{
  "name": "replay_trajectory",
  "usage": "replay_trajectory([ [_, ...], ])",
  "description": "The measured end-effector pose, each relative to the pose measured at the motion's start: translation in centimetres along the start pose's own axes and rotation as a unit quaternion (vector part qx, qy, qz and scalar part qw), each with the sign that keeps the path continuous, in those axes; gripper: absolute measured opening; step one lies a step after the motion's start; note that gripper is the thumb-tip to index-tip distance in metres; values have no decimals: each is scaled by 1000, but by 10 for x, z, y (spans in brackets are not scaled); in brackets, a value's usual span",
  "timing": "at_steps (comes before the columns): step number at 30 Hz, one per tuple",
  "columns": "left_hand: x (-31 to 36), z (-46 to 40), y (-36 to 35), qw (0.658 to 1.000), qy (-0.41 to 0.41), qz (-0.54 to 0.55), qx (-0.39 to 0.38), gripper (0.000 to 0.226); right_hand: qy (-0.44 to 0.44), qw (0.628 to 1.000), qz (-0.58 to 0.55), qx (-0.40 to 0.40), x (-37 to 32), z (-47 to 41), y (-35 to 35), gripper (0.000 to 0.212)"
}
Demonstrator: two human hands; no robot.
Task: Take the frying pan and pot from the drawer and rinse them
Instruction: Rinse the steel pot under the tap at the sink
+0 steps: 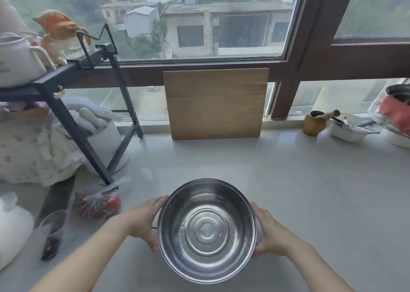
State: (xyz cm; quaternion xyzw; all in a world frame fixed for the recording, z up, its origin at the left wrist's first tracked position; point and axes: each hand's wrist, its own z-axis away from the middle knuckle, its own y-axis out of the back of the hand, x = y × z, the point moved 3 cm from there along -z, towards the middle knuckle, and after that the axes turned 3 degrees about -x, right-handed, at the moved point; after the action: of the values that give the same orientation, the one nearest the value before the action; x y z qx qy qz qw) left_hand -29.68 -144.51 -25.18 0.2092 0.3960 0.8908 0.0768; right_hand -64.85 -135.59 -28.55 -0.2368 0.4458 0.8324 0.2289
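Steel pot (206, 230), over grey counter (310, 192); left hand (145, 222) and right hand (269, 233) grip opposite sides, fingers curled round.

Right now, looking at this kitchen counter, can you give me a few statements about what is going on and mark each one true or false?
1. Both hands hold the steel pot, the left hand on one side and the right hand on the other. True.
2. The pot is full of soup. False: its shiny bottom shows, with no food in it.
3. A wooden cutting board leans upright against the window. True.
4. The cutting board lies flat under the pot. False: the pot is over the bare grey counter, nearer the person.
5. A bag of red things lies left of the pot. True.
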Motion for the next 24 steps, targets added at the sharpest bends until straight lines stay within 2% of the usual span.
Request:
replay_trajectory([
  [6, -8, -6, -7, 998, -40, 53, 12, 165, 11, 999, -36, -32, 10, 1, -5, 156],
  [15, -10, -20, -9, 996, -81, 37, 32, 158, 23, 999, -42, -2, 10, 8, -5, 152],
  [20, 26, -35, 19, 992, -114, 3, 53, 157, 5, 997, -55, 47, 32, 26, 18, 157],
  [24, 80, -53, 50, 984, -155, -57, 73, 154, -15, 994, -58, 95, 55, 53, 51, 157],
])
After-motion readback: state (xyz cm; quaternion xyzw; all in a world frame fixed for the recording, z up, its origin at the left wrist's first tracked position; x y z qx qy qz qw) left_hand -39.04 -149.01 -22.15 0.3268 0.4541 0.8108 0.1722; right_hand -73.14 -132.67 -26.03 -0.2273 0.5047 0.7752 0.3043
